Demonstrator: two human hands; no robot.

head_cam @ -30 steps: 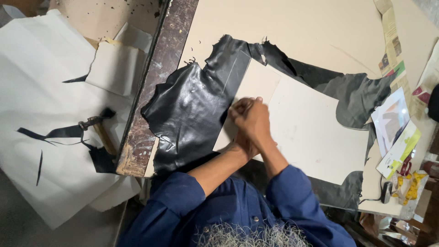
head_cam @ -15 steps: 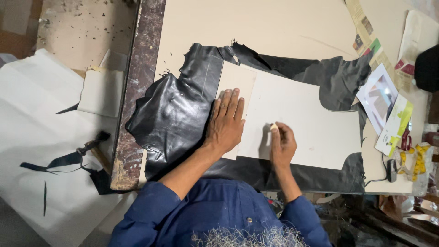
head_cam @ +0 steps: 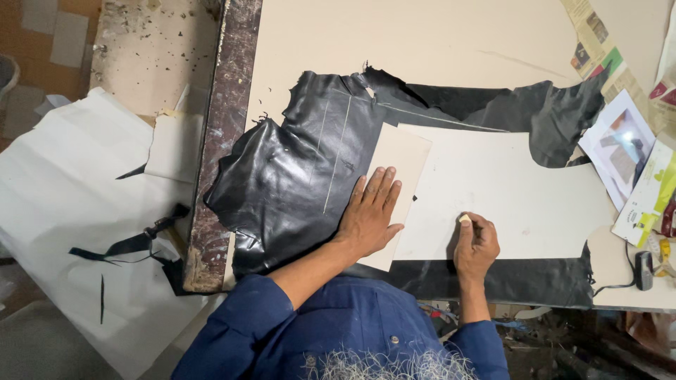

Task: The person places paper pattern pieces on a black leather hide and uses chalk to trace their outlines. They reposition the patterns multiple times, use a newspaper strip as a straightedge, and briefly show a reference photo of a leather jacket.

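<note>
In the head view, a black leather hide [head_cam: 296,169] is spread on the pale worktop [head_cam: 422,35]; a white card pattern [head_cam: 507,190] is laid over it; the left hand [head_cam: 370,214] is pressed flat, fingers spread, on the pattern's left edge; a small chalk piece [head_cam: 464,219] is pinched in the right hand [head_cam: 477,246] against the pattern.

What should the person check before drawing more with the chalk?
1. Left hand flat on the small card: ok.
2. Chalk pinched in right hand: ok.
3. Big card lying flat on the leather: ok.
4. Leather smooth under the cards: cannot tell, wrinkled at its left side.
5. Chalk tip sharp: cannot tell.
</note>
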